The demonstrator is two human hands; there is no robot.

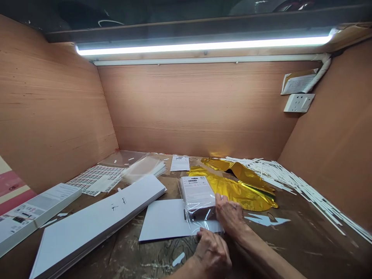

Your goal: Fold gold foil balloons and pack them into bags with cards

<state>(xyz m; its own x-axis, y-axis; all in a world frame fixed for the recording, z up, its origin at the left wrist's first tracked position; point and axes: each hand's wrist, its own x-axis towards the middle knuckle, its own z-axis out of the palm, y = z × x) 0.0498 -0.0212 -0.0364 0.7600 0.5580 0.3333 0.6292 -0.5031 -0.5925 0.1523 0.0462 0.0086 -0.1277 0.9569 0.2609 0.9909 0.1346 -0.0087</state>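
Note:
A clear plastic packet (198,199) with a white printed label lies on a white card sheet (164,221) in the middle of the bench. My right hand (229,215) rests on the packet's right edge, fingers curled against it. My left hand (212,252) is at the packet's near, open end, fingers bent and pinching the plastic flap. Crumpled gold foil (241,186) lies just behind and to the right of the packet.
A long stack of white card (95,223) lies to the left, with a white box (31,215) beyond it. Sticker sheets (95,178), clear bags (143,168) and a paper slip (180,163) sit at the back. White sticks (302,188) fan along the right wall. A socket (298,102) hangs above.

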